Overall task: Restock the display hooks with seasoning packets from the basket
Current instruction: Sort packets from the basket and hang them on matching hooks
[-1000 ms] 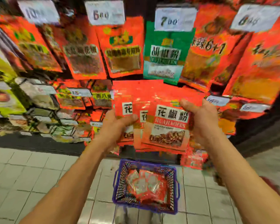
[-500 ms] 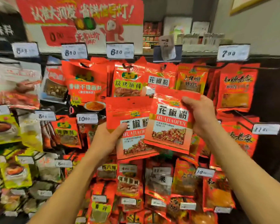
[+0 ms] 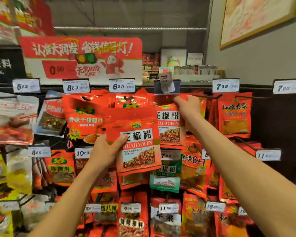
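Note:
My left hand [image 3: 106, 149] grips a stack of red seasoning packets [image 3: 138, 142] marked HUAJIAOFEN, thumb across the front, held in front of the display. My right hand [image 3: 188, 108] is raised higher and pinches the top of one more red packet of the same kind [image 3: 169, 127], right below a bent blue price-tag holder [image 3: 166, 86] at the end of a display hook. The hook itself is hidden behind the hand and packet. The basket is out of view.
The wall is packed with hanging red, green and yellow seasoning packets on hooks with white price tags [image 3: 121, 85]. A red promotional sign [image 3: 82, 57] stands above. A bare black hook [image 3: 205, 96] juts out to the right of my right hand.
My view has tilted up from the basket to the top row. My right hand took one packet up and right to the hook under the blue tag holder; my left keeps the stack lower.

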The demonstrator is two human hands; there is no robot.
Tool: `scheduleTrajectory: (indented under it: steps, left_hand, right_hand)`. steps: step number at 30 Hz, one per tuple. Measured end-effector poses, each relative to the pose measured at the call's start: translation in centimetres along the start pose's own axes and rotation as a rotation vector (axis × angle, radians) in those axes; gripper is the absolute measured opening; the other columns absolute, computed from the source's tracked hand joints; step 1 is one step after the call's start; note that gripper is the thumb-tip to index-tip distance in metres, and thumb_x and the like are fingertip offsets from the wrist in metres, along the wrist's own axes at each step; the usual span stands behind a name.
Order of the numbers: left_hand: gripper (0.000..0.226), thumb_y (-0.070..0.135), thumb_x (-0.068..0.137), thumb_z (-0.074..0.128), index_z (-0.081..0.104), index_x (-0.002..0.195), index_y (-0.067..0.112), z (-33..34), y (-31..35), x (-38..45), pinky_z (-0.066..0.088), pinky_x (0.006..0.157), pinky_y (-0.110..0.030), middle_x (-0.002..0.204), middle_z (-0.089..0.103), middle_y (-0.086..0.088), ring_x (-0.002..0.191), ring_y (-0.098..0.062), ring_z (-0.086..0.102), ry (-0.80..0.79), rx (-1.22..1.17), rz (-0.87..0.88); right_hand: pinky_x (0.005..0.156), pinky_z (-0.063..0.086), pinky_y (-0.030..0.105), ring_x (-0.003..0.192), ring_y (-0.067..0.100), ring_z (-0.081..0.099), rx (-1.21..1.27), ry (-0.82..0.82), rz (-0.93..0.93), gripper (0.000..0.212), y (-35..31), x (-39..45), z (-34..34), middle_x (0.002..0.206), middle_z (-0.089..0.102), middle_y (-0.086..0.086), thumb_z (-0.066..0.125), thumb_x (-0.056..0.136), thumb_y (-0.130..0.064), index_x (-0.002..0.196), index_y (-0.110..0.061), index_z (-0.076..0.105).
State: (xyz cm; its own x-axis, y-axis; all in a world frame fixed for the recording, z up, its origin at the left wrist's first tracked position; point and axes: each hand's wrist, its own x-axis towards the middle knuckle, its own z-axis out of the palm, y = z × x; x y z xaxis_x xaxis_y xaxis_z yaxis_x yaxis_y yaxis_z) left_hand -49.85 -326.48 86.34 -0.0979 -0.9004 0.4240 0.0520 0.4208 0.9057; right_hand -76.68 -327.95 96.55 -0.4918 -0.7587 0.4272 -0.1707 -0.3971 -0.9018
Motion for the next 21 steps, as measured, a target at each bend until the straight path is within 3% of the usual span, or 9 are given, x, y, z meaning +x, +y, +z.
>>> scheduleTrajectory:
  steps: [4,6,9,12,16,21]
  left_hand:
    - [0.016,0.034,0.089,0.072,0.073,0.099,0.022,0.5,-0.1,0.6,0.061,0.075,-0.044,0.095,0.08,-0.003,0.085,-0.024,0.077,-0.048,-0.021,-0.009]
    - [0.025,0.04,0.085,0.071,0.072,0.102,0.022,0.7,-0.1,0.7,0.06,0.069,-0.039,0.094,0.08,-0.002,0.084,-0.023,0.078,-0.07,-0.029,-0.006]
    - [0.018,0.036,0.09,0.07,0.073,0.101,0.022,0.9,-0.7,1.1,0.06,0.069,-0.036,0.093,0.08,-0.002,0.084,-0.022,0.078,-0.074,-0.038,-0.007]
    - [0.01,0.033,0.091,0.071,0.076,0.097,0.026,1.1,-1.3,1.5,0.06,0.071,-0.037,0.094,0.08,-0.002,0.086,-0.022,0.077,-0.068,-0.048,-0.016]
    - [0.007,0.036,0.089,0.071,0.077,0.092,0.039,1.1,-1.5,1.4,0.058,0.066,-0.024,0.095,0.08,0.003,0.086,-0.018,0.077,-0.098,-0.037,0.007]
    - [0.01,0.034,0.093,0.07,0.077,0.099,0.031,0.5,-1.6,1.5,0.059,0.079,-0.042,0.099,0.08,0.0,0.089,-0.022,0.077,-0.075,-0.049,-0.018]
  right_hand:
    - [0.07,0.06,0.063,0.075,0.033,0.076,-0.031,0.031,0.042,0.009,-0.2,0.6,0.8,0.081,0.077,0.012,0.072,0.082,-0.023,0.08,-0.014,0.07]
    - [0.07,0.061,0.06,0.072,0.028,0.077,-0.081,0.041,0.028,0.01,-0.2,1.0,1.0,0.078,0.077,0.009,0.072,0.084,-0.023,0.079,-0.015,0.071]
    - [0.069,0.063,0.053,0.066,0.02,0.076,-0.211,0.038,-0.029,0.016,-0.2,1.1,1.1,0.071,0.076,0.002,0.072,0.087,-0.029,0.074,-0.02,0.07]
    - [0.066,0.061,0.052,0.065,0.023,0.074,-0.276,0.107,-0.097,0.025,0.0,1.0,1.1,0.067,0.074,0.002,0.071,0.084,-0.031,0.067,-0.013,0.069]
    - [0.067,0.062,0.05,0.067,0.022,0.074,-0.237,0.182,-0.046,0.021,0.8,1.7,1.4,0.066,0.074,0.0,0.074,0.08,-0.03,0.067,-0.013,0.072]
    - [0.068,0.056,0.045,0.079,0.026,0.07,-0.421,0.137,-0.032,0.034,2.3,3.1,1.6,0.077,0.071,0.002,0.07,0.09,-0.045,0.071,-0.017,0.067]
